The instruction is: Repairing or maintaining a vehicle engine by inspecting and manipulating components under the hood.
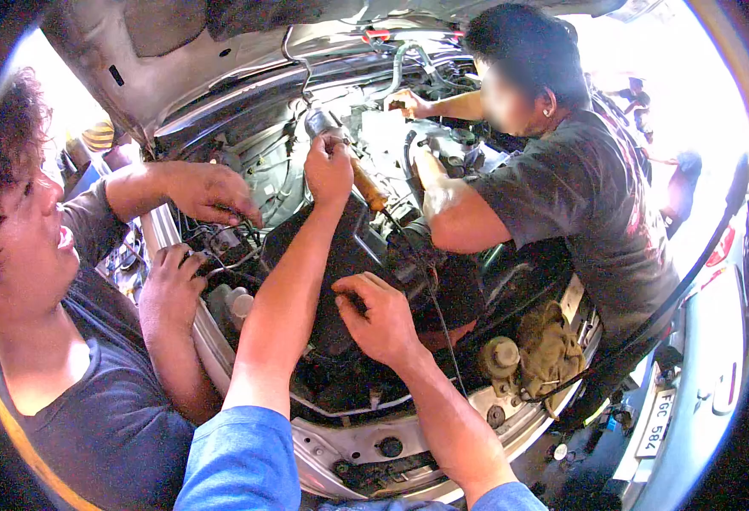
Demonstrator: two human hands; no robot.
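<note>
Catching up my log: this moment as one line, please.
left hand: gripping work lamp | right hand: half-open, seemingly empty | below: engine bay | co-workers: both sides

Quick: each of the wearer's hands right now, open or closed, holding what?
Left hand: closed, holding the lamp.
Right hand: loosely open, nothing visible in it.

Silver front panel (319, 450) nearest me: crumpled brown rag (551, 351) at right end, round tan part (500, 356) just beside it.

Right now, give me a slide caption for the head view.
Under a raised hood, the left hand holds a corded lamp; the half-open right hand hangs above the engine bay.
</note>
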